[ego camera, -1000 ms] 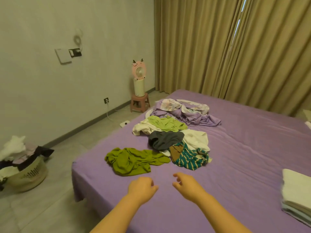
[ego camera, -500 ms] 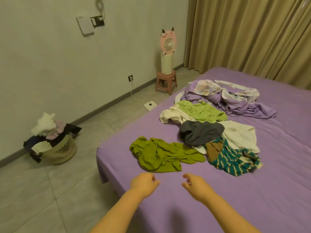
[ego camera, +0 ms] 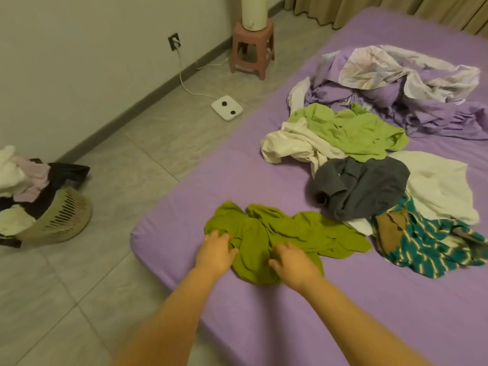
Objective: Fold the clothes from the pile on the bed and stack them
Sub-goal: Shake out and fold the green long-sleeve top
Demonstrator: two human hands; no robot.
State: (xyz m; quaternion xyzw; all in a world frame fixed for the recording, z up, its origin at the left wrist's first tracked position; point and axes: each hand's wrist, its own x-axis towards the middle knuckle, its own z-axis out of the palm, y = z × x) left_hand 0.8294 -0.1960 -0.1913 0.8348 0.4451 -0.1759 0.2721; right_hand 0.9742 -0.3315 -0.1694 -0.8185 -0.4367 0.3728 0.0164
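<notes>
Now: both hands on olive shirt point(ego camera: 287, 233), crumpled at bed point(ego camera: 184, 204) corner, apart from pile point(ego camera: 369, 165) | left hand point(ego camera: 215, 250) fingers spread on cloth; right hand point(ego camera: 291, 260) curled, grip unclear | advice: find shoulder seams, lift, shake flat before folding

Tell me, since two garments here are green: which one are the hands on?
The darker olive-green garment near the bed's corner, apart from the pile. The lighter lime-green one lies farther back, untouched.
</notes>
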